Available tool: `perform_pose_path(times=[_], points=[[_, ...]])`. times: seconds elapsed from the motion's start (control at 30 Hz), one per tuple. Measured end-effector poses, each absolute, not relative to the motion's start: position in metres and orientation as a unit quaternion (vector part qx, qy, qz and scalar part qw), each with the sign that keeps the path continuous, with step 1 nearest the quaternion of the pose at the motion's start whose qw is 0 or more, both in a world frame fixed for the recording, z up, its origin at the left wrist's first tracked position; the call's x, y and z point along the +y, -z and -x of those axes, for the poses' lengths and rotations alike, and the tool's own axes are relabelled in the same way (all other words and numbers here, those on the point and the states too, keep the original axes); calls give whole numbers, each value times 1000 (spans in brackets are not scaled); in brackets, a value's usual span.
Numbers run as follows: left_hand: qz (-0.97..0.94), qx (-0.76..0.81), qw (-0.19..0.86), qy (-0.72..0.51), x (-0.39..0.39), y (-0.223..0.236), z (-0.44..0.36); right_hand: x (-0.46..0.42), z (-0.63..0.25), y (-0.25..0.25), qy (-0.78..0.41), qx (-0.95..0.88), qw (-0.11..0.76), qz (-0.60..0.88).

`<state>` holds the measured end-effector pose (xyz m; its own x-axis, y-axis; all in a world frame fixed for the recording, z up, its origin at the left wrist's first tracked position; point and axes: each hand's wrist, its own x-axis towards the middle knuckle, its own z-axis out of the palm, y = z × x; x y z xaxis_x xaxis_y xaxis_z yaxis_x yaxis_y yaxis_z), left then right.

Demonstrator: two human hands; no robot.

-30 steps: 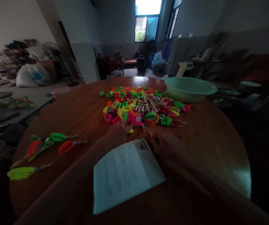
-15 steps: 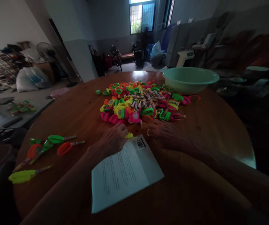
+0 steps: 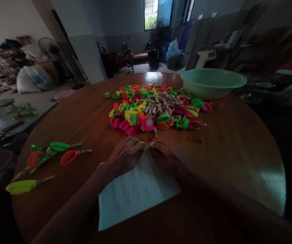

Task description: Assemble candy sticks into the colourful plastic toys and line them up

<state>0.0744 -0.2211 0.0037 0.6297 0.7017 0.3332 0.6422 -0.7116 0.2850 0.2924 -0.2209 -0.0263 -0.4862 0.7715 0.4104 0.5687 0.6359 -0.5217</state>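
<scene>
My left hand (image 3: 125, 156) and my right hand (image 3: 166, 155) meet over the far edge of a white printed sheet (image 3: 133, 191) on the round wooden table (image 3: 237, 149). Between their fingertips sits a small yellow plastic piece (image 3: 144, 144), pinched by the left fingers; the right fingers close on something small beside it that I cannot make out. Just beyond the hands lies a heap of neon plastic rings and wrapped candy sticks (image 3: 156, 106).
A pale green basin (image 3: 213, 83) stands at the back right of the table. Several finished ring-and-stick pieces (image 3: 51, 152) lie at the left, with a yellow one (image 3: 21, 186) nearest the edge. A fan (image 3: 46, 49) and bags stand on the floor behind.
Both hands drew back from the heap and came together over the sheet's far edge, covering its barcode corner. The yellow piece went from lying beside the left hand to between the fingers.
</scene>
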Motion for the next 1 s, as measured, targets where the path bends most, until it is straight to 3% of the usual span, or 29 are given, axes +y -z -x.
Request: perform_pose_path(times=[0.27,0.5,0.7,0.87,1.0], points=[[-894,383,69,-221,-222,-1,-74,-223,-294,24,-111,-862,277,409],[-895,378,65,-228,-221,2,-76,-232,-293,7,62,-912,74,399],[-896,368,61,-241,-222,6,-75,-236,-290,1,131,-941,37,311],[-896,370,83,-231,-221,7,-78,-234,-288,3,100,-950,66,288],[-892,371,87,-242,-220,3,-73,-218,-292,0,-42,-937,87,335]])
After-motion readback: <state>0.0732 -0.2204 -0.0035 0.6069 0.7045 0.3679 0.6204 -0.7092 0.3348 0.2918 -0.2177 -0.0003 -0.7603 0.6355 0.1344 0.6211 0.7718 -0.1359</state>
